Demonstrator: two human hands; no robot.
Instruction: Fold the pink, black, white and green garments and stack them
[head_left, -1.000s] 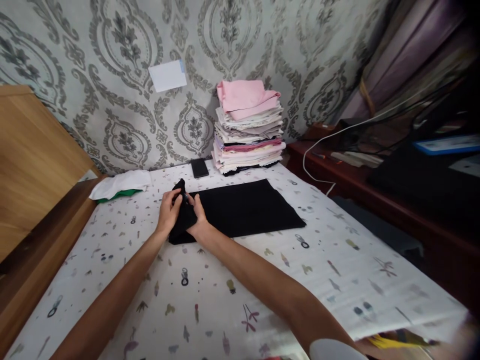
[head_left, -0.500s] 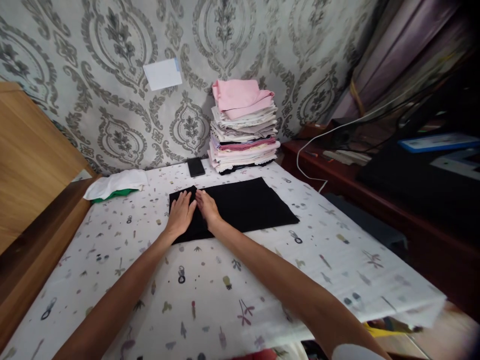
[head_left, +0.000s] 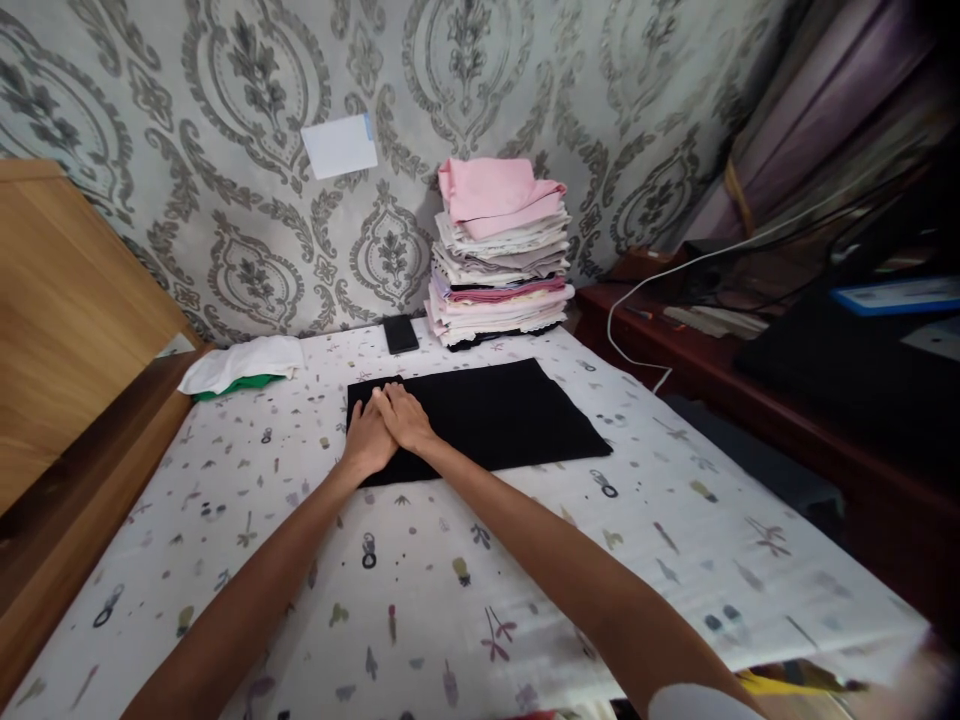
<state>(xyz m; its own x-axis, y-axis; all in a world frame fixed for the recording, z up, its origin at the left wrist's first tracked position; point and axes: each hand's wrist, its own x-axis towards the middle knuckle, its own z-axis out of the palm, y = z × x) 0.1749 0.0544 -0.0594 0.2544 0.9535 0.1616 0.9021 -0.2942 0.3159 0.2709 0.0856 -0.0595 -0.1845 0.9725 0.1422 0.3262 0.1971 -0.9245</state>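
Note:
A black folded cloth garment [head_left: 502, 410] lies flat on the patterned white sheet [head_left: 420, 600], its exact kind not clear. On its left end my left hand [head_left: 370, 438] rests palm down, fingers stretched out. My right hand [head_left: 405, 415] lies flat beside it and partly over it, its fingers overlapping the left hand's. Both hands press on the cloth and neither grips it. A folded edge runs across the garment near the fingertips. The cloth under the palms is hidden.
Behind the garment, a tall stack of folded clothes [head_left: 499, 260] stands against the wall. A black phone-like object [head_left: 400, 334] lies left of it. A white cloth [head_left: 244, 362] over a green one sits at far left, near a wooden panel [head_left: 67, 310]. A white cable [head_left: 630, 355] hangs at right.
My right hand has moved left onto the edge of my left hand, so the two now overlap. The view has shifted slightly left. The garment stays flat.

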